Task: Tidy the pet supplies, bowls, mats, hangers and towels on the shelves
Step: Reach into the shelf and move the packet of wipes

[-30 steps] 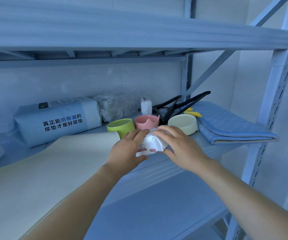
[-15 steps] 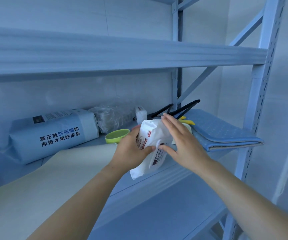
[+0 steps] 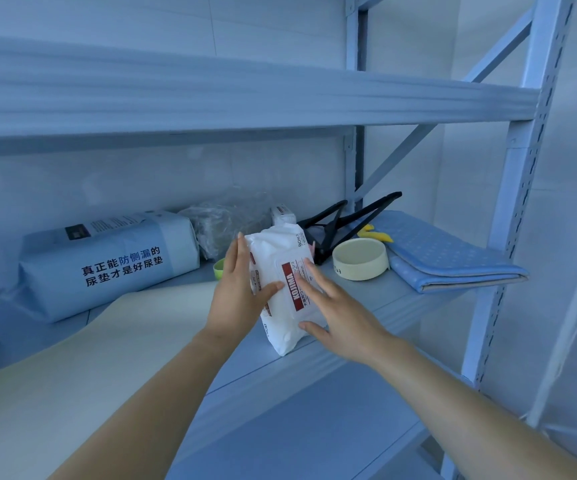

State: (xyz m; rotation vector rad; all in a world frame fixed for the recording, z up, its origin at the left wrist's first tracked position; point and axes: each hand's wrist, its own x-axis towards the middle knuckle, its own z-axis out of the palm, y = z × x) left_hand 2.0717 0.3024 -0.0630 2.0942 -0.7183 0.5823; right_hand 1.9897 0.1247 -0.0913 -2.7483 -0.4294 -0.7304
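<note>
A white pack of wet wipes [image 3: 285, 271] with a red label stands upright, slightly tilted, at the front of the middle shelf [image 3: 398, 308]. My left hand [image 3: 240, 296] grips its left side, thumb across the front. My right hand [image 3: 344, 315] lies against the front with straight spread fingers, thumb at the lower edge. Behind the pack are a cream bowl [image 3: 360, 265], a partly hidden green bowl [image 3: 218, 268], black hangers [image 3: 349, 216] and a folded blue mat [image 3: 450, 261]. A cream mat [image 3: 72, 341] lies at the left.
A large blue pad package [image 3: 107, 258] lies at the back left, with a clear plastic bag [image 3: 224, 223] and a small white pack [image 3: 282, 214] beside it. The upper shelf [image 3: 245, 98] hangs close overhead. A steel upright [image 3: 509, 237] bounds the right side.
The wipes pack was lying flat under both hands by the bowls; it has been lifted and turned upright. The view has tilted up and to the right.
</note>
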